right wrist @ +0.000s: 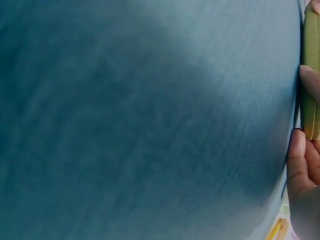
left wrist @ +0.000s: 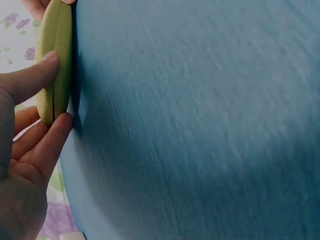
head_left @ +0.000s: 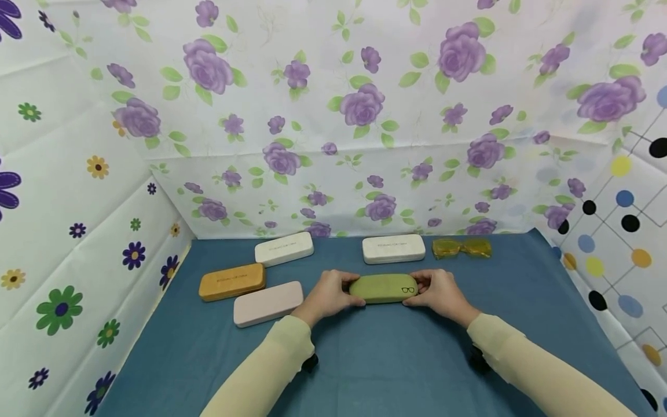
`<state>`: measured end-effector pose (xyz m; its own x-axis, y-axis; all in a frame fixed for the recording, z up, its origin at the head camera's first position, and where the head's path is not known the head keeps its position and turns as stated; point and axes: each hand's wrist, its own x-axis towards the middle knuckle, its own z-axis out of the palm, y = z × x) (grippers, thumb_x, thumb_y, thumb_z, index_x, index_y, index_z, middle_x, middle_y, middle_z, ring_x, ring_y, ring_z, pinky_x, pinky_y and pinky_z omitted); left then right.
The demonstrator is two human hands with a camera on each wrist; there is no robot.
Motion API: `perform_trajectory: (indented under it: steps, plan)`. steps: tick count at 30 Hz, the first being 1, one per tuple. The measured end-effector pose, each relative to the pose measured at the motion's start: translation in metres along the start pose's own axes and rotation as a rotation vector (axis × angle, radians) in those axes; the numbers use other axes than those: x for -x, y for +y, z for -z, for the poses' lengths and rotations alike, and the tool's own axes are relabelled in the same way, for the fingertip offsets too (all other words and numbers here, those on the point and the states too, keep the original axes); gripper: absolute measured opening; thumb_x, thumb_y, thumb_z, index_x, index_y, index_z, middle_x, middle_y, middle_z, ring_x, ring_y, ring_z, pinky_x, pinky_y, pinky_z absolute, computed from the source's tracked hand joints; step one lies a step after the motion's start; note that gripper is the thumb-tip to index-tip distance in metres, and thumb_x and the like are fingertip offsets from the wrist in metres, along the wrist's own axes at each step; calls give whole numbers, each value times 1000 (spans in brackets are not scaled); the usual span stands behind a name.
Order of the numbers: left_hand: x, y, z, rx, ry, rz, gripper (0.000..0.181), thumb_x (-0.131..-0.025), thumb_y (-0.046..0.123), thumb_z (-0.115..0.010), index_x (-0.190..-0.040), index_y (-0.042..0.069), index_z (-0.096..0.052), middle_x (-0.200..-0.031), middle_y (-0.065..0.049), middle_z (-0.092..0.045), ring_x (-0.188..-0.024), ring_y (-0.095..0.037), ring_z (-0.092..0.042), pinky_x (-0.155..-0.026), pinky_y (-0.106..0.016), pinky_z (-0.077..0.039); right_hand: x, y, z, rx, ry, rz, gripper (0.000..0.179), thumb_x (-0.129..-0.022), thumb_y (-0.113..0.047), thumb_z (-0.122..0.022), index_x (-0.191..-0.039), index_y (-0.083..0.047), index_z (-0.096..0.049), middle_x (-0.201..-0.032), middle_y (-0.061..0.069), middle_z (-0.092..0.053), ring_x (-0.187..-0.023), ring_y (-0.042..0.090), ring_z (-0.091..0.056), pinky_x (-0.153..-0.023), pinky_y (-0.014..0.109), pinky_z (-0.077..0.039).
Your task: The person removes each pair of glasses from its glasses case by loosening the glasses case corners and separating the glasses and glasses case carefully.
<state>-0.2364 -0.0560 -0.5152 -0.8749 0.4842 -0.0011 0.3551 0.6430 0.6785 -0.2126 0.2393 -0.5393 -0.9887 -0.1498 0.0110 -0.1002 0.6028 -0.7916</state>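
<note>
A green glasses case [head_left: 383, 288] with a small glasses drawing at its right end lies crosswise in front of the person, closed. The left hand [head_left: 329, 295] grips its left end, thumb on the near side and fingers round the end and back. At the other end the right hand [head_left: 439, 293] holds it the same way. In the left wrist view the left thumb presses the side of the green case [left wrist: 56, 75], close over the cloth. The right wrist view catches the case [right wrist: 311, 50] only at its right edge, with the right thumb against it.
Left of the hands lie a pink case [head_left: 268, 303], an orange case [head_left: 232, 282] and a white case [head_left: 283, 249]. Behind the green case are another white case [head_left: 393, 249] and yellow glasses [head_left: 461, 248]. A flowered sheet [head_left: 333, 191] rises at the back of the blue cloth [head_left: 385, 370].
</note>
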Motion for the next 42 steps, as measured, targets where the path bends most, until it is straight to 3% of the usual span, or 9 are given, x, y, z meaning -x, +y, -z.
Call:
perform_trajectory:
  steps: [19, 25, 31, 42]
  plan:
    - [2, 0, 4, -36, -22, -2, 58, -76, 47, -74, -126, 22, -60, -119, 4, -65, -102, -6, -61, -84, -27, -53, 3, 1, -8, 9, 61, 17, 64, -56, -35, -90, -113, -17, -67, -95, -3, -71, -76, 6, -66, -62, 21, -54]
    - [2, -1, 3, -12, -19, 6, 57, -76, 49, -73, -125, 23, -61, -116, 5, -66, -99, -5, -61, -83, -28, -53, 5, 1, -8, -2, 65, 22, 65, -56, -35, -90, -113, -15, -68, -96, -2, -71, -76, 6, -66, -62, 22, -54]
    - [3, -3, 2, 10, -20, 14, 55, -79, 50, -70, -125, 22, -61, -114, 6, -66, -96, -4, -61, -82, -27, -53, 5, 2, -9, -51, 57, -22, 68, -53, -36, -90, -113, -16, -67, -94, -1, -71, -77, 8, -66, -63, 23, -55]
    - [-1, -5, 4, 60, 3, -6, 52, -82, 51, -65, -125, 21, -61, -113, 4, -66, -92, -4, -62, -74, -23, -53, 2, -7, -4, -38, 65, -49, 69, -53, -34, -91, -114, -14, -66, -95, 1, -71, -79, 10, -67, -64, 25, -55]
